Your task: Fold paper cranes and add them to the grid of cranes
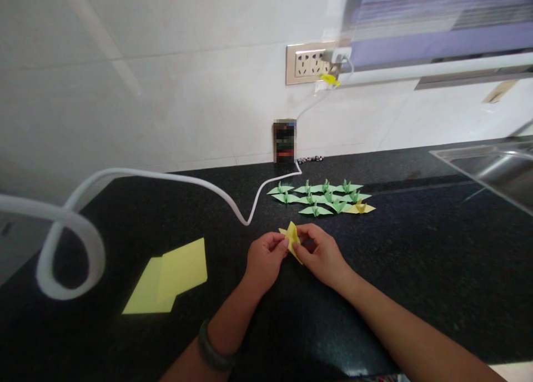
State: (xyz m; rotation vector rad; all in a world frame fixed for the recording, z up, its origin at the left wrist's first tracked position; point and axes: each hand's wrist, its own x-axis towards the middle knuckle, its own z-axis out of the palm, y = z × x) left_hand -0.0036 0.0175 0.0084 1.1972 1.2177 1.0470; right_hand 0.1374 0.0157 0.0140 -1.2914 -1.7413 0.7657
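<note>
A partly folded yellow origami paper (292,239) is held up between both hands, just above the dark countertop. My left hand (266,260) pinches its left side between thumb and fingers. On the right side, my right hand (322,254) grips the same paper, thumb toward me. Just beyond the hands stand several green paper cranes (315,210) in loose rows, with one yellow paper crane (361,207) at their right front corner. To the left lie yellow paper sheets (183,271), flat and overlapping.
A white cable (200,181) loops across the left and back of the black countertop (233,337). A phone-like device (285,141) leans on the tiled wall below a socket (308,63) with a charger (337,55). A metal sink (499,165) is at right.
</note>
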